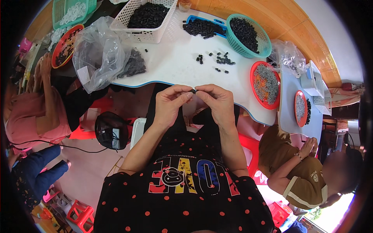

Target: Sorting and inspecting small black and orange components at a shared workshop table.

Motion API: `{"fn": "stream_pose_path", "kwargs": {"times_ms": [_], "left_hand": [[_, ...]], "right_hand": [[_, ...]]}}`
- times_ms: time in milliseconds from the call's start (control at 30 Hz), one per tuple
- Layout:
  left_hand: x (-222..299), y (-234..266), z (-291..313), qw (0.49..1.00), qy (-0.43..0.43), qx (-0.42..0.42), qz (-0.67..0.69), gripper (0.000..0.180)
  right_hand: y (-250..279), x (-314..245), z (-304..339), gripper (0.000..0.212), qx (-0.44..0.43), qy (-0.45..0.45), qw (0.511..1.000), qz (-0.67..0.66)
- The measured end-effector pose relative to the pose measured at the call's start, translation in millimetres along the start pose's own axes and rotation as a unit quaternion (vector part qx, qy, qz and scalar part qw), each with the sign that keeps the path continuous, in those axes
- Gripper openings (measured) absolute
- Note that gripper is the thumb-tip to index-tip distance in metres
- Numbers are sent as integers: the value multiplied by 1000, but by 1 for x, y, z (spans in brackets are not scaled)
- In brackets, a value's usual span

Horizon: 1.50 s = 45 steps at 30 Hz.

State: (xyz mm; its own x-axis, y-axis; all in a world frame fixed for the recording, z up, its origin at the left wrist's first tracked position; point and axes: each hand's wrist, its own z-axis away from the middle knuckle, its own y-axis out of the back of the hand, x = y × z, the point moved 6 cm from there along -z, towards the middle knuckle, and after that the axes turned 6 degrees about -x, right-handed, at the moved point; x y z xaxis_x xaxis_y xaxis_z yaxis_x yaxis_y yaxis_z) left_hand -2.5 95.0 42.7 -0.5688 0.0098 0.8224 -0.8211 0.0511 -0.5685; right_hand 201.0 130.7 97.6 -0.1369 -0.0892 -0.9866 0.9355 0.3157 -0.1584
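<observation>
In front of me, just off the table's near edge, my left hand and my right hand meet fingertip to fingertip. Thumbs and forefingers of both pinch a small black part; most of it is hidden by the fingers. Beyond them on the white table lie several loose black cylindrical pieces. A heap of similar pieces spreads over a blue tray farther back. To the right stands a red-rimmed round tray of small grey metal-looking parts.
A white perforated basket and a teal basket hold black pieces. A clear plastic bag hangs over the table's left edge. People sit at both sides, one in a pink top, one in a brown top. A black fan stands lower left.
</observation>
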Motion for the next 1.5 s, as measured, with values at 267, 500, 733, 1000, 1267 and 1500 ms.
{"fn": "stream_pose_path", "kwargs": {"times_ms": [267,500,733,1000,1267,1500], "left_hand": [[8,-1,-1,998,-16,-33,-41,23],[11,-4,-4,997,-13,-40,-69,25],[-4,2,-6,996,67,-35,53,25],[-14,12,-9,969,169,-128,129,42],[-30,17,4,949,269,-101,127,60],[-39,51,1,926,333,-138,114,55]], "right_hand": [[6,10,5,18,10,-8,999,-38],[-6,-4,17,18,64,72,984,150],[-10,-2,20,23,58,133,964,223],[0,-2,18,39,-53,25,975,213],[-3,13,25,43,-115,131,930,325],[-5,33,10,52,-185,100,941,266]]}}
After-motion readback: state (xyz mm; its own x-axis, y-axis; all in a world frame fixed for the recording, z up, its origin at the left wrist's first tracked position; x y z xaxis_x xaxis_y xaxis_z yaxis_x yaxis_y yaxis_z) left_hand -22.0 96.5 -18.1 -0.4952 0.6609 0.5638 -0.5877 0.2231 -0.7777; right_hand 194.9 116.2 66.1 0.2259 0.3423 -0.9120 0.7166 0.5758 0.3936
